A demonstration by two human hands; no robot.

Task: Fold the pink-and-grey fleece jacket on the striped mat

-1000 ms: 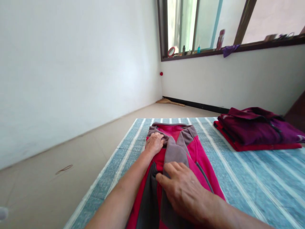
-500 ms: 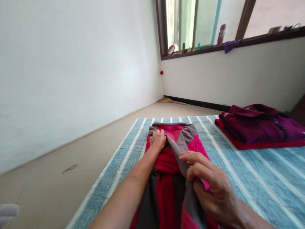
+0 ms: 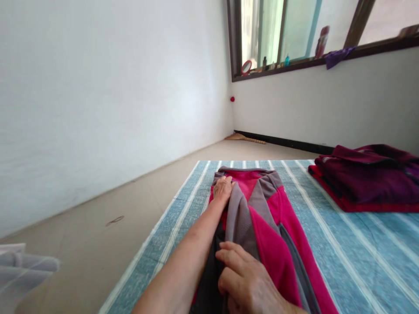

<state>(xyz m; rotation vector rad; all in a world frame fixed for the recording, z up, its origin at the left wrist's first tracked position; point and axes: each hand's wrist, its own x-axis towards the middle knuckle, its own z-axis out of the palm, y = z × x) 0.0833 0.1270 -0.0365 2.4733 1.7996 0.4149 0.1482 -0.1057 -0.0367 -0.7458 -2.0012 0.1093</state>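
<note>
A pink and grey jacket (image 3: 273, 240) lies on the blue striped sheet, its collar pointing away from me. My left hand (image 3: 223, 188) is closed on the grey edge of the front panel, just below the collar on the left. Lower down, my right hand (image 3: 244, 279) has its fingers curled round the same panel's edge, which now lies across the middle of the jacket. Part of the darker grey inside shows beneath my left forearm. The fingertips of my right hand are partly hidden by the cloth.
To the right, a folded maroon garment (image 3: 369, 174) rests on a red one (image 3: 347, 203). The striped sheet (image 3: 170, 244) ends at the left above a tiled floor (image 3: 137, 200), where a thin loop (image 3: 114, 220) lies. Whitish translucent material (image 3: 26, 270) shows at lower left.
My right hand has moved left, drawing the grey-edged front panel over the red and dark inside. My left hand stays by the collar. The view has turned slightly left.
</note>
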